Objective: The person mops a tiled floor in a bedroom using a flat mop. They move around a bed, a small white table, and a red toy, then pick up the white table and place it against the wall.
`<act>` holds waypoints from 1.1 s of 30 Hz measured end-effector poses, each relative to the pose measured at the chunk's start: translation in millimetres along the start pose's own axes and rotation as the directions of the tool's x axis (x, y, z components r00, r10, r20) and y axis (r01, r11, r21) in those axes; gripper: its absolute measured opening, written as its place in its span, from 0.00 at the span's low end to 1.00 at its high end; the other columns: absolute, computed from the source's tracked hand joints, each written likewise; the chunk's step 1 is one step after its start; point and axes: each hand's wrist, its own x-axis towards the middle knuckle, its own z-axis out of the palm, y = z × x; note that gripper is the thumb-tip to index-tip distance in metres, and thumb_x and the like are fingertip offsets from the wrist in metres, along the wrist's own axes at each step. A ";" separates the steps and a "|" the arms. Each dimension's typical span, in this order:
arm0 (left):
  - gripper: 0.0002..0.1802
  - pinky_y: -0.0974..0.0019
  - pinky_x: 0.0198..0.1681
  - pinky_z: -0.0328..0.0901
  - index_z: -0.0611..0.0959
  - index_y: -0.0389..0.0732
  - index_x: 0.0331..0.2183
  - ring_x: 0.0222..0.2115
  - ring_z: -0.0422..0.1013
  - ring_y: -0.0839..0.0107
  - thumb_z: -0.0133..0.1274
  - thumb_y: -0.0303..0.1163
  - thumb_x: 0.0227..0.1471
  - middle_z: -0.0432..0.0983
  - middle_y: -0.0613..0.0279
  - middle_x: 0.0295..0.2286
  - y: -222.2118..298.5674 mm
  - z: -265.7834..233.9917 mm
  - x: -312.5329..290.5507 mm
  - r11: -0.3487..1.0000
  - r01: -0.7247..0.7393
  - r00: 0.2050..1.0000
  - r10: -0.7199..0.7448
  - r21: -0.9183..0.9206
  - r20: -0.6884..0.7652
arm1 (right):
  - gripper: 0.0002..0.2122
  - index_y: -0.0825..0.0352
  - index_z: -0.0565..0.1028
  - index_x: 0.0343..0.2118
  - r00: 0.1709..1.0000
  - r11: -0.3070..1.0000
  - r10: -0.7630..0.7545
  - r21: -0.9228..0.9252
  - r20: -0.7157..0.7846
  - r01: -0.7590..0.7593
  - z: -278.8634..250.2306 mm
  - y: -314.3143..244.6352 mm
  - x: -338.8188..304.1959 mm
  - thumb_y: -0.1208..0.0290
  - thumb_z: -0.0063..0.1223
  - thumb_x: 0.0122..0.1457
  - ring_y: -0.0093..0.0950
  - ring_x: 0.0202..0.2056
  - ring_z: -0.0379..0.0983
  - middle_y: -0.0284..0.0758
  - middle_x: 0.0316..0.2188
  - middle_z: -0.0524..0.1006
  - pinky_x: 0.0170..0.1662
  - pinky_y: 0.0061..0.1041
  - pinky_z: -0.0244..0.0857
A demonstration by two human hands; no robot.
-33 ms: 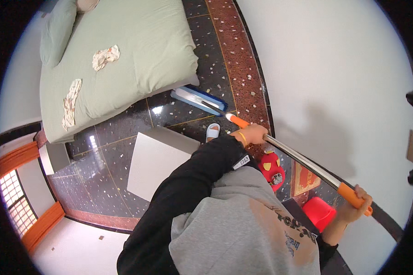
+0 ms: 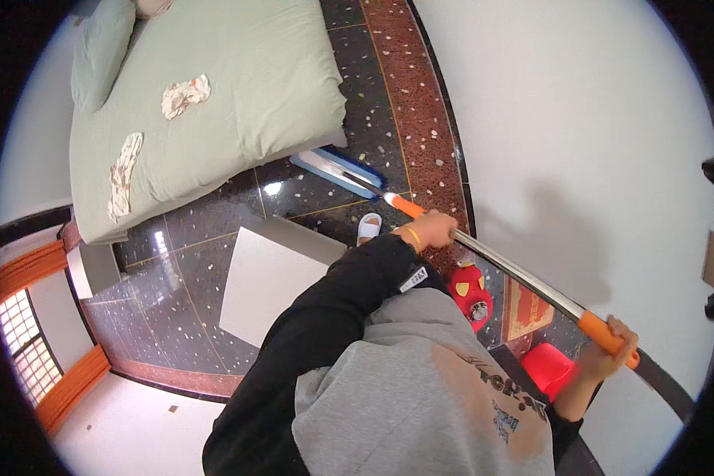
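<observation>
A flat mop with a silver pole point(image 2: 523, 275) and orange grips slants across the view in both of my hands. My left hand point(image 2: 434, 230) is wrapped round the pole just above the lower orange section. At the upper end, my right hand point(image 2: 613, 355) grips the orange handle near its tip. The mop head point(image 2: 317, 163), white with a blue pad, lies on the dark speckled floor along the bed's edge. Part of it seems tucked beneath the overhanging green cover of the bed point(image 2: 214, 47).
A white box-like piece point(image 2: 274, 285) stands left of my arm. My foot in a white slipper point(image 2: 369, 228) is beside the mop. Close to me are a red-and-yellow object point(image 2: 470, 293) and a red plastic piece point(image 2: 547, 370). A white wall point(image 2: 563, 119) rises on the right.
The mop head has slid slightly left, closer to the bed. Both hands have shifted a little the same way with the pole, still gripping it.
</observation>
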 end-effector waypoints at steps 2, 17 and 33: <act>0.11 0.53 0.37 0.64 0.78 0.41 0.25 0.32 0.70 0.52 0.54 0.37 0.36 0.74 0.54 0.27 -31.9 -15.4 -21.7 0.993 0.110 0.984 -0.102 0.051 -0.146 | 0.10 0.65 0.63 0.25 0.993 0.978 0.106 -0.177 -0.053 -0.114 29.3 26.2 -2.8 0.64 0.36 0.58 0.30 0.34 0.65 0.36 0.26 0.69 0.44 0.32 0.58; 0.14 0.56 0.37 0.63 0.76 0.38 0.25 0.34 0.68 0.51 0.61 0.29 0.30 0.72 0.51 0.27 -261.9 -122.9 -310.1 0.784 0.610 0.394 -0.424 -0.113 -0.815 | 0.09 0.68 0.68 0.33 0.415 0.899 0.070 0.123 0.907 -0.421 395.2 102.3 -81.9 0.83 0.51 0.48 0.32 0.43 0.69 0.41 0.37 0.73 0.48 0.29 0.62; 0.11 0.55 0.33 0.64 0.77 0.40 0.20 0.28 0.69 0.52 0.59 0.35 0.29 0.72 0.53 0.23 -219.1 -79.1 -276.1 0.935 0.338 0.777 -0.212 0.108 -0.593 | 0.09 0.68 0.69 0.33 0.423 0.845 0.301 -0.035 0.855 -0.533 306.4 76.9 -73.8 0.84 0.49 0.47 0.38 0.48 0.64 0.41 0.37 0.71 0.48 0.36 0.63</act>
